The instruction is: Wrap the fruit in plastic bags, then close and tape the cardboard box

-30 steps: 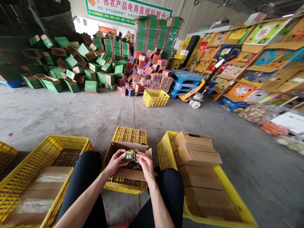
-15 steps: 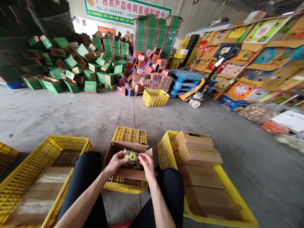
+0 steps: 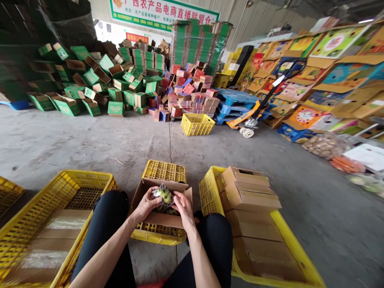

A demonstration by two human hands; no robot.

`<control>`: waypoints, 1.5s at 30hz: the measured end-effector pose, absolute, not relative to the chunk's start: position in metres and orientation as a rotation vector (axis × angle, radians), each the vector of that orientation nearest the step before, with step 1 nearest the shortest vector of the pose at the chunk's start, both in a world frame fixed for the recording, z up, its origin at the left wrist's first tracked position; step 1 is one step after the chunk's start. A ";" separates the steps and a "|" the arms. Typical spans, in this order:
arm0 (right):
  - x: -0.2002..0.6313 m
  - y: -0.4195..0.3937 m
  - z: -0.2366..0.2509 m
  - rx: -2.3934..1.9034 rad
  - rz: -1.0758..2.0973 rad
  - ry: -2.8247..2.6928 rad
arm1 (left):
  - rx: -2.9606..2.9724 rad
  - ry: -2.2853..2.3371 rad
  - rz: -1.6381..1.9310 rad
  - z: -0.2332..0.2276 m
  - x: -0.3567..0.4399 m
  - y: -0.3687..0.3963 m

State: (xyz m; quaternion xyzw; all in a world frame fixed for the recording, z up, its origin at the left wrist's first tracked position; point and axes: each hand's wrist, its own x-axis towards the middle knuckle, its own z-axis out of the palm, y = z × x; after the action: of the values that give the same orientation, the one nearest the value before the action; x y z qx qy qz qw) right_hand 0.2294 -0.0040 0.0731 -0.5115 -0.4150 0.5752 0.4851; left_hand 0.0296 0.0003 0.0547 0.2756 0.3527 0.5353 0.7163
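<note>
On your left, a yellow slatted plastic crate point(image 3: 64, 188) holds flat brown cartons. Your left hand point(image 3: 147, 204) and right hand point(image 3: 182, 208) both close their fingers around a small yellow-green fruit in crinkly clear wrap point(image 3: 164, 195), held over the open brown cardboard box point(image 3: 144, 188). It looks light, slippery and bruisable, so grip its sides gently. The right-hand yellow crate point(image 3: 207, 192) carries stacked closed cartons.

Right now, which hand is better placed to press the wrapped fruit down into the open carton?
Probably the left hand: it cups the wrapped fruit from the side and beneath, above the open carton. The right hand only pinches the wrapping's edge.
</note>
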 end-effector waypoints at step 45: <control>0.231 -0.010 0.077 -1.163 1.195 -1.330 | 0.560 0.746 0.766 0.051 0.027 0.001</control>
State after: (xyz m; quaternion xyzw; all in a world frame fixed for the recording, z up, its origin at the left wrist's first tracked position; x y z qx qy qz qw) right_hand 0.2312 -0.0098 0.0766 -0.4774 -0.5459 0.4904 0.4832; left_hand 0.0274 0.0013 0.0512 0.2635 0.3507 0.3600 0.8234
